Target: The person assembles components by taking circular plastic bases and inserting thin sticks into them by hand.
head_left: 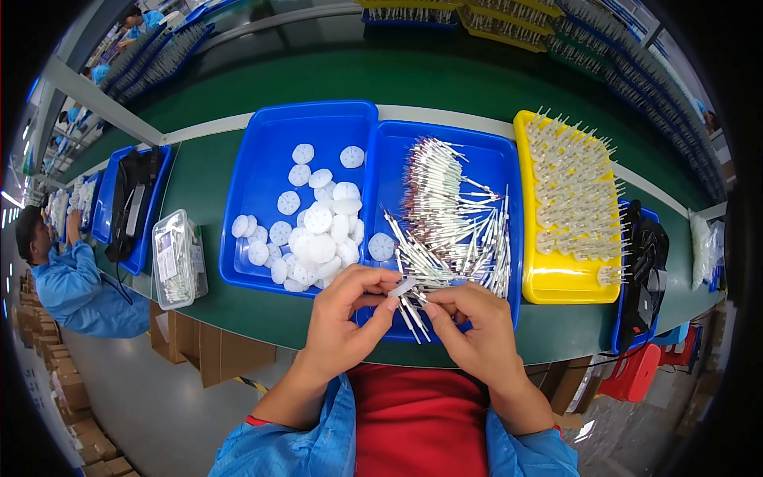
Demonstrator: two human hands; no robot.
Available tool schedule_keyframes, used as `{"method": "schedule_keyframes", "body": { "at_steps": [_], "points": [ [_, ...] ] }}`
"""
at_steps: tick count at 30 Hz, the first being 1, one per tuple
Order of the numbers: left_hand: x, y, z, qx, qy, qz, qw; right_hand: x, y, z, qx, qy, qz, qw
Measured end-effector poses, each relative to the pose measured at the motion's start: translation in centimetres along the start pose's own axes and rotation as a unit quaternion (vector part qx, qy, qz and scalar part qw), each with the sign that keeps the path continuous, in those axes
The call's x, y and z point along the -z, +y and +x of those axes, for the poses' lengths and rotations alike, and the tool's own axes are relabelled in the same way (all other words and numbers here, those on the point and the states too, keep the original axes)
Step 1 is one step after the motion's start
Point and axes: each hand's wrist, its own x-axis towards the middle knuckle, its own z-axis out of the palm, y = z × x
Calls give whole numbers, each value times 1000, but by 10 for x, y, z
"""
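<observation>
My left hand (350, 314) pinches a small white disc (403, 288) above the near edge of a blue tray (389, 143). Several thin white sticks (413, 316) poke through the disc and point down. From the other side, the fingers of my right hand (474, 322) are closed on one of these sticks, close to the disc. A dense heap of loose white sticks with dark or metal tips (437, 211) fills much of that tray. One loose disc (381, 246) lies at its left side. Left of it, another blue tray (266, 135) holds a pile of slotted white discs (318, 242).
A yellow tray (531, 282) on the right holds rows of stick-filled discs. A clear plastic box (176, 262) stands left. Dark corded devices lie in blue trays at both ends. Behind runs a green belt (318, 75). A person in blue (79, 278) works far left.
</observation>
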Motion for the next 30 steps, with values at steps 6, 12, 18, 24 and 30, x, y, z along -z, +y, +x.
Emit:
{"method": "schedule_keyframes", "body": {
  "at_steps": [6, 12, 18, 24, 30],
  "points": [
    [-1, 2, 1, -15, -17, 6, 1000, -2, 5, 3, 68, 36, -36, 996],
    [-1, 1, 1, -33, -15, 30, 999, -1, 1, 3, 25, 27, -32, 999],
    [-2, 6, 2, -59, -41, 72, 995, 1, 2, 2, -18, 5, -4, 1000],
    [-7, 3, 2, -50, -25, 51, 997, -3, 0, 0, -32, -9, 21, 999],
    [-8, 1, 2, -36, -14, 47, 998, -9, -1, -8, -24, 4, 30, 999]
  ]
}}
